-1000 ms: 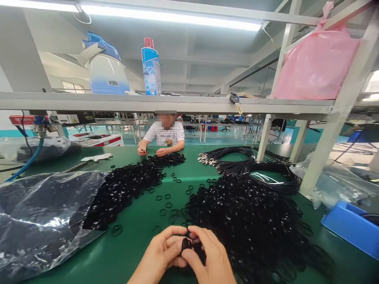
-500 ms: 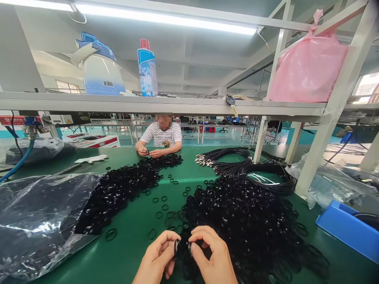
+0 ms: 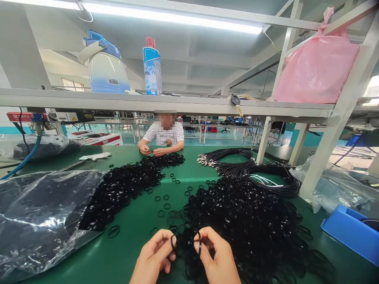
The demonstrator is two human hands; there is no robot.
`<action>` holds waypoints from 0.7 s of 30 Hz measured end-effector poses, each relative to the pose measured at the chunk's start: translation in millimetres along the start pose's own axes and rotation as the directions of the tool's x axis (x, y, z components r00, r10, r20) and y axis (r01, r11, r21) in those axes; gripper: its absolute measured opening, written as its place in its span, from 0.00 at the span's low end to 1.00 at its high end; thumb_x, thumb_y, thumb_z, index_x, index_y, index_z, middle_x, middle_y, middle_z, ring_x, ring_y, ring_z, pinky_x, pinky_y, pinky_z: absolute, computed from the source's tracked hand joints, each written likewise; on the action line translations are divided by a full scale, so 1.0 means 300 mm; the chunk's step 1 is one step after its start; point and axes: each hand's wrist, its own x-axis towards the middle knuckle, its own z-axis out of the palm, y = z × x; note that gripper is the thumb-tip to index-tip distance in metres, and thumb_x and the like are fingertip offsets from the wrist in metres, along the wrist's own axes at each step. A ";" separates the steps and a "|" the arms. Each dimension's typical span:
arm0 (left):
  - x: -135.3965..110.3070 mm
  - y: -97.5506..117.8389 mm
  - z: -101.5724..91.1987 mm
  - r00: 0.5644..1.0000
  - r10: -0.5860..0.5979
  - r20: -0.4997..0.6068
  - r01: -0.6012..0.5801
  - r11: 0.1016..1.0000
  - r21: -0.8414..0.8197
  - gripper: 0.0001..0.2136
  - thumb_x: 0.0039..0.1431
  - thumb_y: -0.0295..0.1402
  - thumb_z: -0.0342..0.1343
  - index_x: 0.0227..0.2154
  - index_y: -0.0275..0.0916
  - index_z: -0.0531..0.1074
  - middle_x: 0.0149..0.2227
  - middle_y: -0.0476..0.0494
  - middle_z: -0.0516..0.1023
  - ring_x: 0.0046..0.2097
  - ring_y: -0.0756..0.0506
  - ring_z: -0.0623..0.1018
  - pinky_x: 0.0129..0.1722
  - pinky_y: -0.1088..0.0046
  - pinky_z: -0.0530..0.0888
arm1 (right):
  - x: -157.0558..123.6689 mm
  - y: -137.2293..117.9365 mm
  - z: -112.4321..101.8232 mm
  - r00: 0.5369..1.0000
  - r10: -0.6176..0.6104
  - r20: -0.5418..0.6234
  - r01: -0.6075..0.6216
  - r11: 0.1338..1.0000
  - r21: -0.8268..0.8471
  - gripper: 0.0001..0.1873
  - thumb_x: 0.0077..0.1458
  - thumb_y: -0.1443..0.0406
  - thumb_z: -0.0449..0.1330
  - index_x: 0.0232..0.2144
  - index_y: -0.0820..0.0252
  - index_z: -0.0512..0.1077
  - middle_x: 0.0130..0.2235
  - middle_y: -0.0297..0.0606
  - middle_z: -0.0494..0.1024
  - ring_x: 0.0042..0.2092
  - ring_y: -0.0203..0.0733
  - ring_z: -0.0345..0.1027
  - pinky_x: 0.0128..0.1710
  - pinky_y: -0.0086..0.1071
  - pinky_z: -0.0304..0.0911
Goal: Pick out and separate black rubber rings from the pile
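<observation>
At the near edge of the green table (image 3: 133,221), the left hand (image 3: 154,260) pinches one small black rubber ring (image 3: 172,241) between thumb and forefinger. The ring stands on edge, so it shows as a narrow upright loop with its long axis running up and down. The right hand (image 3: 217,262) pinches a second black ring (image 3: 199,245) in the same way, also on edge and upright, its flat face turned toward the other hand. The two rings are near each other but apart, held just above the near rim of the big pile of rings (image 3: 245,221) that spreads over the right half of the table.

There are two large piles: that one, and a second pile (image 3: 130,185) stretching from the clear plastic bag (image 3: 38,213) at the left toward the far side. The rings in them are far too many to count. Roughly a dozen or more loose rings lie singly on the bare green between the piles.

Behind the right pile lies one coiled bundle of black cables (image 3: 251,167) with metal ends. One blue tray (image 3: 349,232) sits at the right edge. Across the table a person in a striped shirt (image 3: 164,136) holds both hands together over the far pile. On the shelf above stand one blue-and-white jug (image 3: 103,67), one spray can (image 3: 152,67) and one pink bag (image 3: 316,67).
</observation>
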 end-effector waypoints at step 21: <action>-0.052 0.041 0.049 0.976 0.216 -0.010 -0.202 0.927 0.315 0.08 0.54 0.42 0.54 0.30 0.42 0.68 0.29 0.51 0.68 0.32 0.48 0.68 0.31 0.76 0.67 | -0.025 0.002 0.026 0.988 -0.152 -0.013 0.149 0.981 -0.127 0.09 0.54 0.70 0.51 0.31 0.56 0.70 0.31 0.32 0.72 0.33 0.36 0.66 0.33 0.27 0.59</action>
